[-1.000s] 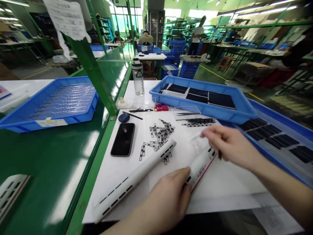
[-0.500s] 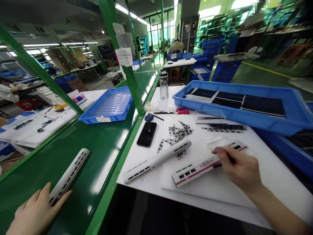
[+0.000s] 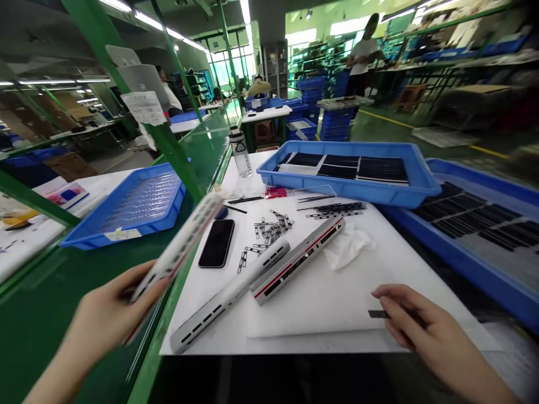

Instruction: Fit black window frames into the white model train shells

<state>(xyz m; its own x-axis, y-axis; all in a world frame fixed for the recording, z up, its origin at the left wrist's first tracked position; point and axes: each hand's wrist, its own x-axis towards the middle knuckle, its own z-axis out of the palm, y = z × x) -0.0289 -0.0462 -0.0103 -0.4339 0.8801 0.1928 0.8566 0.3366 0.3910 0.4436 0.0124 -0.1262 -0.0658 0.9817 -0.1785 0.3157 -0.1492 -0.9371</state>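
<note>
Left hand (image 3: 110, 308): clamped round the lower end of a white shell (image 3: 182, 242), tilted up over the green surface (image 3: 37, 331), kinda blurry
Right hand (image 3: 416, 320): well apart from the other 1, pinching a dark strip (image 3: 376, 314) near the front edge of the white mat (image 3: 324, 317); can't tell if touching it
Left tray (image 3: 155, 223): blue, loaded with clear plastic parts
Phone (image 3: 216, 243): black, lying screen up
Plain shell (image 3: 229, 294): lying diagonally on the mat, 1 row of dark slots clearly showing
Frame cutouts (image 3: 272, 229): black, heaped loosely just behind
Red-striped shell (image 3: 301, 255): lying slanted just beside the plain 1, dark windows facing forward
Black strips (image 3: 337, 209): bunched behind that
Crumpled sheet (image 3: 349, 247): white, just right of the striped shell
2 blue trays (image 3: 374, 193): holding dark sheets, far right
</note>
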